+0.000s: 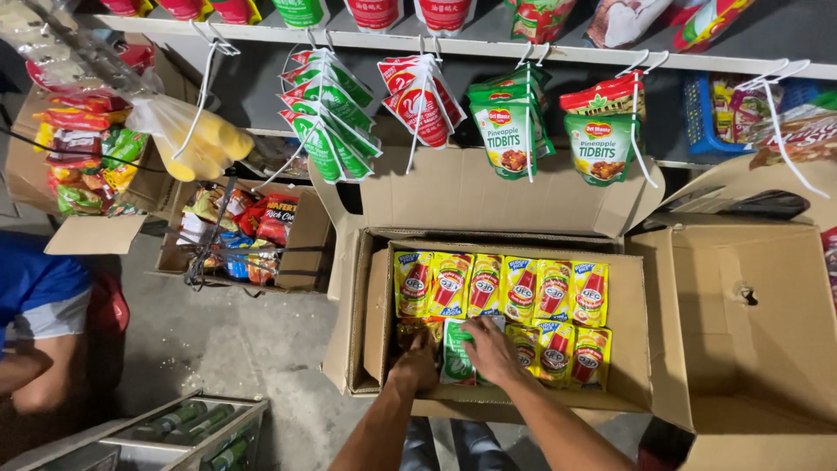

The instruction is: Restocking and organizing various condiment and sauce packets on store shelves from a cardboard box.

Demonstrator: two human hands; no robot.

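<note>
An open cardboard box (375, 305) stands in front of me, filled with rows of yellow sauce pouches (503, 289) with red bottle pictures. My left hand (416, 360) reaches down into the box's near left corner, fingers hidden among the pouches. My right hand (490, 349) lies on a green and white pouch (455, 353) in the near row, fingers curled over its top edge. Whether the left hand grips anything I cannot tell.
A larger open carton (750, 349) stands to the right. Green and red snack pouches (510, 126) hang from hooks under a shelf (523, 51) behind. Another box of snacks (244, 231) sits at left. A person in blue (39, 296) crouches at far left by a tray of green bottles (187, 427).
</note>
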